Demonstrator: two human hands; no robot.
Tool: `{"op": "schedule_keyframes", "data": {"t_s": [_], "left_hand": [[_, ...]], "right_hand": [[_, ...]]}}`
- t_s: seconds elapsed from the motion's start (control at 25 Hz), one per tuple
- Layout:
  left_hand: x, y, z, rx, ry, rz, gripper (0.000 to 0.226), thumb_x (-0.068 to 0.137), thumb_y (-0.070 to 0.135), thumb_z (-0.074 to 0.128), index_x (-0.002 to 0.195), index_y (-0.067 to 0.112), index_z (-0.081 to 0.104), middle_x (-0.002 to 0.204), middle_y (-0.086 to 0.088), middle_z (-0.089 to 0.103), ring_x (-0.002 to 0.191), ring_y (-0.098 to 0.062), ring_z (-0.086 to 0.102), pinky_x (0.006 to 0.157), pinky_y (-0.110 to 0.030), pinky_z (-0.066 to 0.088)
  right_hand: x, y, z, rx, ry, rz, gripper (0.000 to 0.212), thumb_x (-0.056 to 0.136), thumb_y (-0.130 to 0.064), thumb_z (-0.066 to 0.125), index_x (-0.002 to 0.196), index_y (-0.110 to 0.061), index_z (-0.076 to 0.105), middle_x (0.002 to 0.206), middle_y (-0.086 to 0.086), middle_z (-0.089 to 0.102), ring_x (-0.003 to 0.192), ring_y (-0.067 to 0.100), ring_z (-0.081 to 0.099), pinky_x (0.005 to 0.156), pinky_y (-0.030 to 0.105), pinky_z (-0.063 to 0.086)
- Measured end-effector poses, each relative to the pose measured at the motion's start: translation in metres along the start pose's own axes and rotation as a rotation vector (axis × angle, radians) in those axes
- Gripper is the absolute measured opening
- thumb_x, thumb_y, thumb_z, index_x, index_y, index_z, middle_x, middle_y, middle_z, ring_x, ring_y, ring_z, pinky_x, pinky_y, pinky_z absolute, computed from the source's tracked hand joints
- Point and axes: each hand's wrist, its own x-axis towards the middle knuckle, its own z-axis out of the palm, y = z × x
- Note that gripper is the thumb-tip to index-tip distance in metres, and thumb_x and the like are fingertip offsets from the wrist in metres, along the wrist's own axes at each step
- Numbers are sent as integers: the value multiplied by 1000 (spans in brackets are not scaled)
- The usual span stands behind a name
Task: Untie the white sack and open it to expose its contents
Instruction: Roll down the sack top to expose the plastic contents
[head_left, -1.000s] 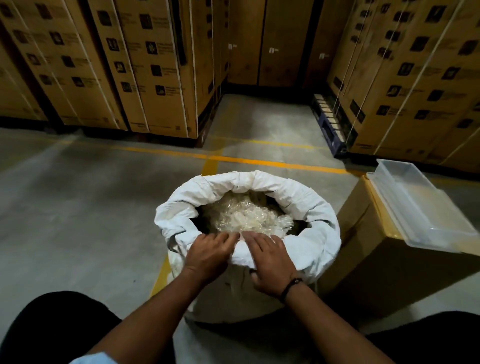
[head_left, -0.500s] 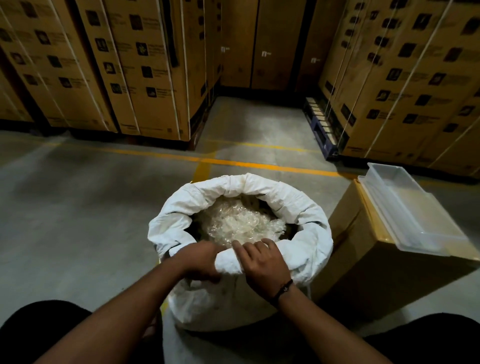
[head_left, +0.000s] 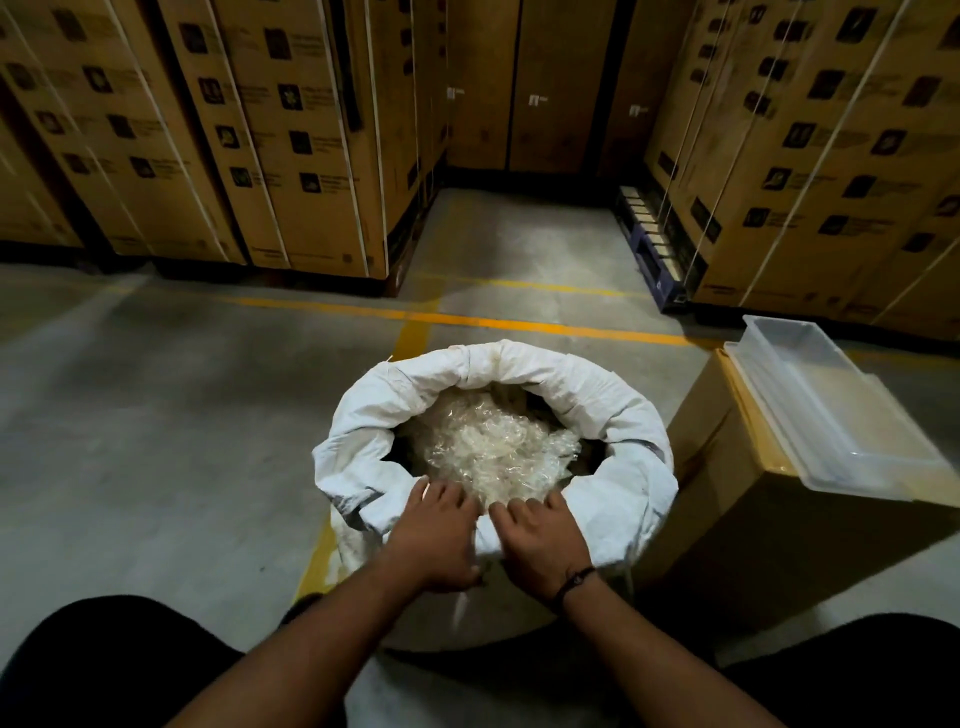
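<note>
Near rim of white sack (head_left: 618, 415) is pressed by L hand (head_left: 436, 535) & R hand (head_left: 540, 540), fingers loosely spread, nothing clasped.

White sack (head_left: 618, 415): woven-looking cloth/poly, matt, creased, rim rolled thick. Contents (head_left: 488, 447): clear crinkled plastic film, glossy, catching light. Tray (head_left: 831, 410): translucent plastic, smooth, semi-gloss. Box (head_left: 769, 530) under it: brown cardboard, matt. Floor (head_left: 156, 415): grey concrete, rough, dull, w/ painted yellow line (head_left: 467, 319). Stacked cartons (head_left: 291, 130): matt cardboard, strapped.
</note>
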Motion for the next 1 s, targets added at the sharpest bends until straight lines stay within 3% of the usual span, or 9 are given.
{"op": "schedule_keyframes", "data": {"t_s": [0.12,0.28,0.36,0.52,0.6,0.68,0.76,0.84,1.0], "left_hand": [[1,-21,-6,-16,38,97,64,70,50,68,128,23,58,122,-1,63,114,-24,59,95,-36,46],[-9,-8,28,225,389,164,38,73,22,65,109,12,61,96,-7,62,86,-28,57,74,-39,38],[-7,-9,43,240,528,198,30,77,18,63,106,12,61,94,-8,58,86,-29,52,73,-40,33],[-3,-11,25,-62,327,69,74,74,87,53,122,30,52,120,-1,53,114,-25,43,93,-42,33],[-3,-14,2,-296,320,-113,82,71,97,35,131,42,46,136,4,41,132,-23,30,109,-47,26],[0,-23,-16,-380,472,-353,80,74,90,46,137,40,45,148,1,32,143,-28,22,116,-54,19],[4,-35,-18,-382,567,-660,94,71,77,66,146,27,40,159,-12,22,146,-42,19,115,-60,19],[2,-46,-16,-523,599,-966,113,64,71,77,152,21,28,162,-20,14,143,-50,20,113,-63,22],[-4,-73,5,-1280,441,-1311,127,57,60,90,151,12,19,149,-26,36,130,-47,44,109,-56,39]], "right_hand": [[-3,-8,8,57,102,6,38,67,-20,59,104,-15,56,73,4,57,61,30,57,70,41,33],[-4,19,2,176,-307,11,92,60,-54,55,144,-25,31,123,3,56,113,26,54,96,48,36],[-11,33,4,117,-397,34,93,63,-51,61,145,-22,30,129,3,53,122,26,48,108,53,25],[-21,37,10,36,-302,137,51,63,-37,70,110,-20,56,101,0,64,100,27,62,89,45,26],[-15,38,11,153,-362,134,62,67,-48,68,121,-24,50,117,0,58,113,25,53,95,45,29],[-3,41,-3,399,-456,161,90,61,-71,66,138,-34,39,137,-2,45,129,22,40,107,46,30],[6,42,-17,763,-304,395,101,64,-75,69,148,-36,28,149,-2,34,139,21,30,115,44,28],[9,50,-22,782,81,808,103,70,-68,71,151,-25,25,154,8,29,143,29,27,116,48,26],[-9,88,-5,792,248,1427,126,58,-64,82,153,-18,13,157,19,19,142,43,25,113,60,24]]}}
